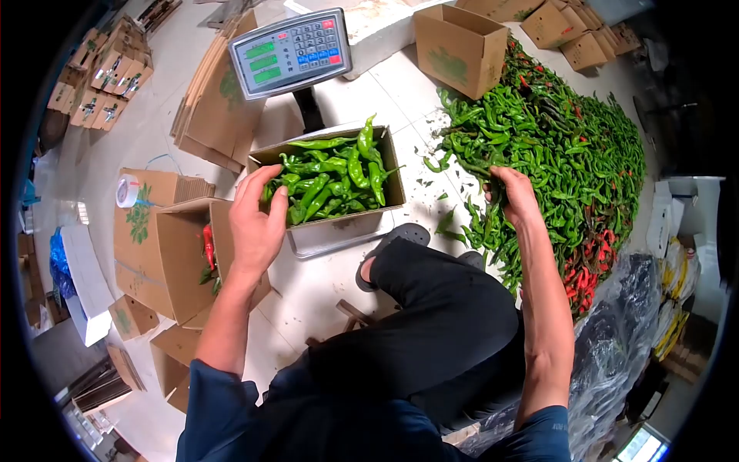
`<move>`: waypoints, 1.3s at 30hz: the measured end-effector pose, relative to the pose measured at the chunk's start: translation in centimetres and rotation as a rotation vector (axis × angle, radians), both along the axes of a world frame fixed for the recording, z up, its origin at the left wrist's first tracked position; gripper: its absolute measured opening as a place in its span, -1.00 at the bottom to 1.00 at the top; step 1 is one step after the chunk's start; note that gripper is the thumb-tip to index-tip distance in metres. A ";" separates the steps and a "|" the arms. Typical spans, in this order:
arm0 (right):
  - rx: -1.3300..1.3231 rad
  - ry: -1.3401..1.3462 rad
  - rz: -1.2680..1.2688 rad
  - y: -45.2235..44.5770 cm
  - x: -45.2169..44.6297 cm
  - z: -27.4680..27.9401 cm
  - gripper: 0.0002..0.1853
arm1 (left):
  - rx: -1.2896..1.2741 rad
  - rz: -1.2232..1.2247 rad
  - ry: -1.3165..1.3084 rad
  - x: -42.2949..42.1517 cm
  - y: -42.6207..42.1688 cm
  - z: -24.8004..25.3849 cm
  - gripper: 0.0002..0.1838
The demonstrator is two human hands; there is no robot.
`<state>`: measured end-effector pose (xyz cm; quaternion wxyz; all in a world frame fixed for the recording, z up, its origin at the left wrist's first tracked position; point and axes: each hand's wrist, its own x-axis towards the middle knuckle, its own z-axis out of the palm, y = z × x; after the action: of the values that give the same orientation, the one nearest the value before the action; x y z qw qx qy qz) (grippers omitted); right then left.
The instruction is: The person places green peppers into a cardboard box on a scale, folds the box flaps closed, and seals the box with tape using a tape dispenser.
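Note:
A cardboard box full of long green peppers stands on the platform of a digital scale. My left hand rests at the box's left side, thumb and fingers apart, its fingertips touching the peppers there. On the right, my right hand is at the near-left edge of a large heap of green peppers. Its fingers are pinched together on what looks like a dark green pepper, partly hidden by the fingers.
Red peppers lie at the heap's near side. A cardboard box stands behind the heap. On my left are an open box with red peppers inside, a tape roll and flattened cartons. Clear plastic sheeting lies at right.

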<state>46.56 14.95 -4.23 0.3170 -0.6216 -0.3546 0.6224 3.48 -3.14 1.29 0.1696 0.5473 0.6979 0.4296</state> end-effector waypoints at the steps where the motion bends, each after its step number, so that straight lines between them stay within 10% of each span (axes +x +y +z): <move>1: 0.003 0.008 -0.028 0.2 0.8 -0.6 -0.74 | -0.002 -0.012 0.007 0.0 -0.2 -0.2 -0.66; 11: 0.086 -0.216 -0.098 2.7 10.5 0.8 -0.59 | 0.059 -0.051 -0.054 1.2 0.9 -0.8 -0.71; 16: 0.210 -1.456 0.117 3.2 21.5 -2.2 -0.38 | 0.037 -0.091 -0.017 1.4 1.6 -0.6 -0.76; 19: -0.008 -1.267 -0.081 0.8 17.2 1.7 -0.43 | 0.052 -0.168 0.057 1.5 2.3 -0.3 -0.77; 21: 0.133 -1.484 0.027 0.6 17.0 0.3 -0.40 | 0.048 -0.256 0.114 1.3 3.8 0.0 -0.78; 30: 0.551 -0.834 0.272 0.3 0.6 5.7 -0.56 | 0.034 -0.833 0.617 3.3 14.6 0.7 -0.67; 39: 0.489 -0.752 0.427 -1.3 -1.2 5.0 -0.61 | -0.131 -0.991 0.543 3.1 17.1 -1.3 -0.86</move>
<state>45.32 13.67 0.76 0.1688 -0.6241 -0.6994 0.3047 6.54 14.00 -0.02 0.1992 0.8884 0.4017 0.0983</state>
